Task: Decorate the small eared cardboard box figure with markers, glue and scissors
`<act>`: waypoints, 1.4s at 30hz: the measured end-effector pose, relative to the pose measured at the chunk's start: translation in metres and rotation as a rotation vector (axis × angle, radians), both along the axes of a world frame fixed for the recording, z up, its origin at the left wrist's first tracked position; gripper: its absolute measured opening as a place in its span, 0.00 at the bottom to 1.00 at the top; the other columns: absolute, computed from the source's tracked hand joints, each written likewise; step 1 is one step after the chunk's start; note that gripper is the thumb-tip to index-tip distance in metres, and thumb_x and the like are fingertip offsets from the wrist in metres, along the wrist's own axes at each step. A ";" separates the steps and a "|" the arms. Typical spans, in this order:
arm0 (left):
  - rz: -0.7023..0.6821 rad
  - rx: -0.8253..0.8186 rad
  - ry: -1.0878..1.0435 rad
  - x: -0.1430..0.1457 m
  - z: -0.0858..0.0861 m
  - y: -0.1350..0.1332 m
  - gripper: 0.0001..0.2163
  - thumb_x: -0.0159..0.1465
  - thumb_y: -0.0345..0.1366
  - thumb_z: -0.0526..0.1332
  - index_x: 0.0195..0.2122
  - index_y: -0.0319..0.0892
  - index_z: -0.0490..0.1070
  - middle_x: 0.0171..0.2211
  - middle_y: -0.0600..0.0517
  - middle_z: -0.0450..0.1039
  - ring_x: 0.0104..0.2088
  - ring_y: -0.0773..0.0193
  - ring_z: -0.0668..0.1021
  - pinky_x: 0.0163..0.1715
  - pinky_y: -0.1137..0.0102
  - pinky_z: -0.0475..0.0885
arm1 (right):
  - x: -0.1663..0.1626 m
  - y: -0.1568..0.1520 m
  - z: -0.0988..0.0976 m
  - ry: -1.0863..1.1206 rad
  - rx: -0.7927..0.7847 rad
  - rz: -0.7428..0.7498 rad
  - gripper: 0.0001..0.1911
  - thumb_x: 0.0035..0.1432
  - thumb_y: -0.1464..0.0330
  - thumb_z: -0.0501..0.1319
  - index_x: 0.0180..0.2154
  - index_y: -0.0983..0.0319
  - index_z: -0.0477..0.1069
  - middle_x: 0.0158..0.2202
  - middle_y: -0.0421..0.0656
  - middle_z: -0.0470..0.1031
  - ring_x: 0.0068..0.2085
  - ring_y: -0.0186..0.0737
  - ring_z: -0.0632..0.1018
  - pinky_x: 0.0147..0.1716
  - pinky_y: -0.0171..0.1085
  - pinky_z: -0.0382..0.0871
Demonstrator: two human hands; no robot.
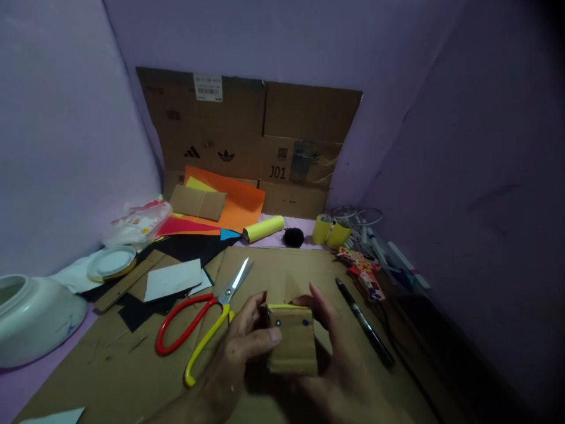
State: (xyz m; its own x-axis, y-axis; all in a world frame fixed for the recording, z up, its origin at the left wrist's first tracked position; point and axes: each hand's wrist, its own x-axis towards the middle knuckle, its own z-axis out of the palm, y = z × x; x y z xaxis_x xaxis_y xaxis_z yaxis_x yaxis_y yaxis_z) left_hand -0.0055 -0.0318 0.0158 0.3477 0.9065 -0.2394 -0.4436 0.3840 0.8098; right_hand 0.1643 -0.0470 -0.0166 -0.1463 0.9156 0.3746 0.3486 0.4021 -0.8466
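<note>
Both of my hands hold a small brown cardboard block [292, 341] with a yellow top edge and two dark dots on its near face. My left hand [236, 353] grips its left side, thumb pressed across the front. My right hand [338, 347] wraps around its right side, fingers behind it. The block hangs just above the cardboard sheet [132, 377] that covers the table.
Red-and-yellow scissors [205, 321] lie open left of my hands, a black marker [364, 324] to the right. Coloured paper sheets [229, 203], a yellow roll [263, 228], two yellow tubes [331, 231], pens [388, 253], a white bowl [33, 318] and a lid [111, 262] lie around. A flattened box [251, 141] leans on the wall.
</note>
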 end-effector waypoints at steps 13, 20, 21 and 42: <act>-0.008 0.078 -0.045 0.001 -0.014 0.001 0.27 0.54 0.30 0.64 0.56 0.44 0.62 0.55 0.46 0.69 0.57 0.49 0.68 0.53 0.58 0.66 | -0.003 0.010 0.005 0.336 -0.263 0.011 0.46 0.43 0.73 0.71 0.59 0.48 0.50 0.56 0.47 0.64 0.50 0.50 0.76 0.43 0.44 0.76; 0.460 0.036 0.028 0.002 -0.014 0.010 0.24 0.48 0.40 0.70 0.47 0.43 0.69 0.43 0.48 0.75 0.47 0.54 0.75 0.45 0.64 0.70 | -0.004 0.008 0.010 0.381 -0.344 -0.004 0.50 0.38 0.73 0.73 0.59 0.47 0.51 0.56 0.45 0.63 0.49 0.50 0.76 0.43 0.42 0.75; 0.543 0.059 0.036 0.000 -0.012 0.014 0.21 0.47 0.38 0.70 0.42 0.42 0.71 0.39 0.49 0.76 0.43 0.56 0.76 0.42 0.66 0.71 | -0.004 0.008 0.009 0.377 -0.344 0.000 0.51 0.37 0.73 0.73 0.59 0.47 0.50 0.56 0.45 0.63 0.49 0.50 0.76 0.43 0.42 0.75; 0.399 0.071 0.253 -0.025 0.009 0.035 0.18 0.42 0.35 0.73 0.35 0.38 0.74 0.30 0.47 0.76 0.27 0.61 0.76 0.23 0.71 0.70 | -0.002 0.009 0.007 0.299 -0.302 0.042 0.48 0.42 0.71 0.72 0.59 0.47 0.48 0.58 0.46 0.60 0.51 0.50 0.74 0.45 0.44 0.75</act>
